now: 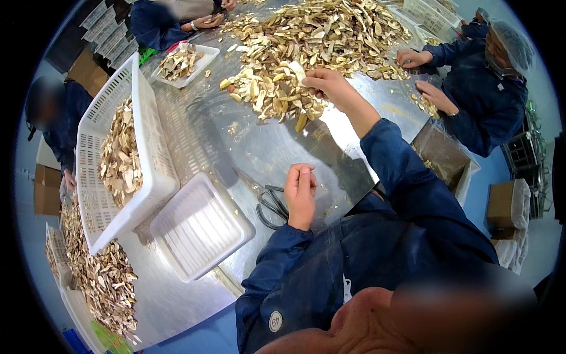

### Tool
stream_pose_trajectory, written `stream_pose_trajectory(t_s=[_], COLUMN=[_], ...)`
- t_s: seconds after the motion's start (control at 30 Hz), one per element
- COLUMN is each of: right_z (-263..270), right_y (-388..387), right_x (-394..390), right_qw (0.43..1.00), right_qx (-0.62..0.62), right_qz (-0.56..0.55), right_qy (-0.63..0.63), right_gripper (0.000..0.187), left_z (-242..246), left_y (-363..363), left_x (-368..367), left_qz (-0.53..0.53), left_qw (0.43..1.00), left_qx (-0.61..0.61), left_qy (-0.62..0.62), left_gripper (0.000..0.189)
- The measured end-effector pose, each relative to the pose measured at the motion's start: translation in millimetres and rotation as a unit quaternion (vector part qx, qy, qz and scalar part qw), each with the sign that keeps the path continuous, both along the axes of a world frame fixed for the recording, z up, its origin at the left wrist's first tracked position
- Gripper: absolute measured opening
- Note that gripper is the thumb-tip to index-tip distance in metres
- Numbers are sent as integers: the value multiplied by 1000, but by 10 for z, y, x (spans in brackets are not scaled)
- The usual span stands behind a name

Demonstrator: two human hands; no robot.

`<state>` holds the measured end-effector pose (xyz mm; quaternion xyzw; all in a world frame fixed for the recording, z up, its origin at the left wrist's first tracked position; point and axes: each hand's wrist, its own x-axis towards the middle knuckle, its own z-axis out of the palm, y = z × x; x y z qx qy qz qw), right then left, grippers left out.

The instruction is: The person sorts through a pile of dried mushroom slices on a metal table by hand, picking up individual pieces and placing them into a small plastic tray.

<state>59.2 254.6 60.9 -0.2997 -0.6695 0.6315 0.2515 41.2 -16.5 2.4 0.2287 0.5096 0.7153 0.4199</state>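
Note:
My right hand [329, 86] pinches a pale dried mushroom slice [296, 71] over the near edge of a large heap of dried mushroom slices [318, 37]. Nearer my body, my left hand [301, 192] is loosely closed above the metal table [212, 132], thumb against the curled fingers; nothing shows in it. Black-handled scissors [270, 201] lie just left of that hand, blades pointing up and left. Further left is a shallow white plastic tray [201, 228] with a ribbed base. Past it, a tilted white perforated basket [157, 146] holds more slices.
A small white tray [210, 57] of slices stands beyond the basket. Another mushroom heap [104, 283] lies at lower left. Co-workers are at the right [486, 88], top [152, 24] and left [73, 101]. A lined carton [446, 155] stands by the table's right edge.

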Motion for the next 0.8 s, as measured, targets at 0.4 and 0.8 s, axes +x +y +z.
stream_pose_trajectory(t_s=[0.4,0.8], right_z=[-369,-352], right_y=[-971,-1008], right_x=[556,597], right_qw=[932,894], right_qx=[322,414], right_qz=[11,25], right_qy=[-164,-172], right_gripper=[36,27], left_z=[171,100], left_y=[-26,-66], left_x=[-98,-256], left_qz=[72,159], left_qw=[981,957], left_qx=[78,121], left_qy=[-164,-210], left_gripper=[23,18])
